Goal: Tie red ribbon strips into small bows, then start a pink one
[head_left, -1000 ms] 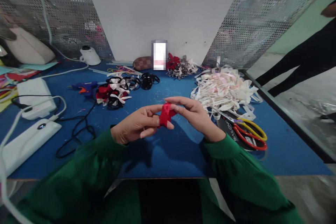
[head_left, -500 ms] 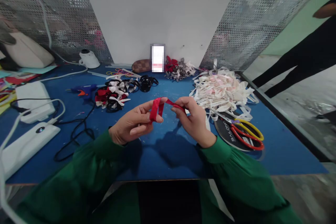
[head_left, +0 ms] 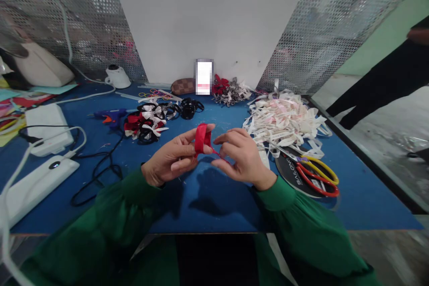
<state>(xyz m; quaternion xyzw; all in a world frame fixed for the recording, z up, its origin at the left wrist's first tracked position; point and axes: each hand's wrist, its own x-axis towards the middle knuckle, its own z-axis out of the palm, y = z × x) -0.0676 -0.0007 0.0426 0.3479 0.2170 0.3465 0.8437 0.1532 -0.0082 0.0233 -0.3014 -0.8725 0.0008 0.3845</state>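
My left hand (head_left: 176, 154) pinches a red satin ribbon (head_left: 201, 139), which is wound in a loop around the fingertips. The ribbon's thin tail trails from the loop toward my right hand (head_left: 241, 156). That hand is just right of the loop, thumb and fingers apart and slightly curled, with the tail passing between them. Whether the tail touches the fingers I cannot tell. Both hands are raised over the blue table (head_left: 214, 212).
Right of my hands lie a heap of pale printed ribbons (head_left: 284, 118) and scissors (head_left: 318, 176) on a black disc. To the left are bow hair ties (head_left: 145, 123), a blue glue gun (head_left: 110, 116), cables and a white power bank (head_left: 43, 190). A lit phone (head_left: 203, 78) stands behind.
The ribbon has gone from an open loop with its tail pulled right to a fuller wrap on my left fingers. My right fingers have spread from their pinch on the tail.
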